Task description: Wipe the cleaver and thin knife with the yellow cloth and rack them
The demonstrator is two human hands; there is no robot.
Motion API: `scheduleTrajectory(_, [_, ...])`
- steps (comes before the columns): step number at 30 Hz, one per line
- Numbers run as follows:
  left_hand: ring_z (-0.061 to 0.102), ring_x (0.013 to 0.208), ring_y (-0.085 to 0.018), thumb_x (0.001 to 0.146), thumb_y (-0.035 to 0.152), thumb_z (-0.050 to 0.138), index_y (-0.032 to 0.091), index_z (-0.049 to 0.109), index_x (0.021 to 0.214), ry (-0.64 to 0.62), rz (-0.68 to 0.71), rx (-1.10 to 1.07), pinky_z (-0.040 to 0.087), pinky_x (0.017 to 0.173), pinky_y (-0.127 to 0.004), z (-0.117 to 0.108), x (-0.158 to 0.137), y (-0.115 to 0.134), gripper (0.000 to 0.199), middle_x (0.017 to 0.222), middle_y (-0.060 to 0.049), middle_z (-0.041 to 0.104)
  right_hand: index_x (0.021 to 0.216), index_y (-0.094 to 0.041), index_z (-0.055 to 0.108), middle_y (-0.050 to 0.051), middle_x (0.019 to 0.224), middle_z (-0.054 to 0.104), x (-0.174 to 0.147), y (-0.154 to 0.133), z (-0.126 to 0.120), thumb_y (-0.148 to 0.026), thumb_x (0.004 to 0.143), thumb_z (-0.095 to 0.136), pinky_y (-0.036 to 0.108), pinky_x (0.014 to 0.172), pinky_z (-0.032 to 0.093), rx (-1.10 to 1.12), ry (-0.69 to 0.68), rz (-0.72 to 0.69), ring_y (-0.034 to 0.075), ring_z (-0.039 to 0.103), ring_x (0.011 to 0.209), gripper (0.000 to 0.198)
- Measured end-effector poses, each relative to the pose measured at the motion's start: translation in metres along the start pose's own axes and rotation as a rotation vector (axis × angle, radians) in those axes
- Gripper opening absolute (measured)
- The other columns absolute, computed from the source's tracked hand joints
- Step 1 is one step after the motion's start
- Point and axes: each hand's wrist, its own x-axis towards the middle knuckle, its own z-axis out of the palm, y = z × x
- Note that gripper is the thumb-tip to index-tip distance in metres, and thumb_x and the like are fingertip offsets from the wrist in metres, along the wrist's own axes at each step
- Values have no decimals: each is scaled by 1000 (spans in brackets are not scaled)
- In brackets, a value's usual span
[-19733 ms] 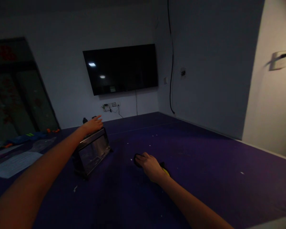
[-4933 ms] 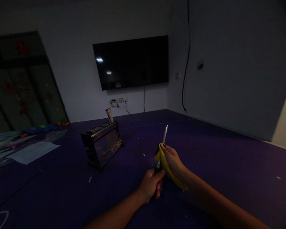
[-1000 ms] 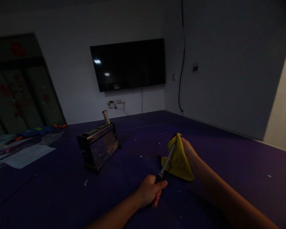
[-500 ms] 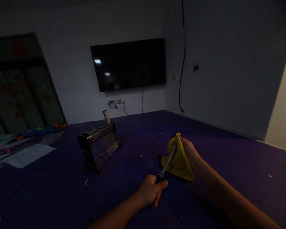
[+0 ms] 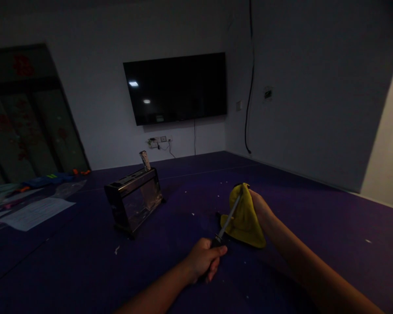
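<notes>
A purple desk (image 5: 85, 283) fills the lower view, its far edge running along the wall below a dark wall-mounted screen (image 5: 177, 89). Left of the desk's middle stands an upright dark holder (image 5: 140, 198) with a see-through side panel. Toward the left edge lies a printed sheet (image 5: 36, 213), with loose clutter beyond it.

Right of the holder and well apart from it, a yellow cloth (image 5: 248, 222) hangs folded in the right hand (image 5: 258, 204); that grip is pinched on the cloth's upper end, some of its fingers hidden behind the fabric. The left hand (image 5: 206, 261), nearer the viewer, has its grip wrapped firmly around the black handle of a slim tool (image 5: 229, 216). The tool's narrow grey shaft slants up and right, its far end running into the folds of the cloth.

A patterned handle (image 5: 144, 160) rises from the holder's top. Small white scraps (image 5: 117, 250) dot the desk, one in front of the holder.
</notes>
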Motion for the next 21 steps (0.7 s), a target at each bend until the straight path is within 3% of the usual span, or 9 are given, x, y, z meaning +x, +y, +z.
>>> scheduleTrajectory(3, [31, 22, -6, 66, 61, 53, 18, 35, 40, -9, 18, -25, 18, 28, -20, 0, 0, 0, 53, 28, 5, 34, 60, -18, 61, 6, 53, 63, -3, 0, 1, -35, 82, 38, 33, 50, 51, 43, -29, 142, 18, 57, 45, 36])
scheduleTrajectory(7, [33, 23, -6, 65, 63, 53, 18, 36, 40, -2, 23, -8, 19, 29, -20, 2, -1, 0, 54, 29, 4, 36, 62, -18, 62, 6, 53, 62, -5, 1, 1, -47, 81, 38, 34, 47, 50, 56, -52, 159, 19, 56, 44, 42])
scheduleTrajectory(12, [33, 25, -6, 65, 64, 52, 18, 35, 40, -5, 5, 28, 21, 32, -20, 2, -1, 0, 56, 30, 4, 35, 62, -18, 61, 5, 54, 63, -9, -1, 6, -48, 81, 40, 31, 44, 49, 102, 31, 180, 17, 56, 43, 41])
scheduleTrajectory(21, [33, 25, -5, 67, 63, 52, 17, 36, 41, 3, -9, 32, 21, 33, -19, 1, 0, -2, 55, 31, 5, 36, 61, -18, 59, 6, 51, 62, -14, -5, 10, -45, 81, 40, 32, 48, 50, 99, 19, 193, 18, 55, 43, 39])
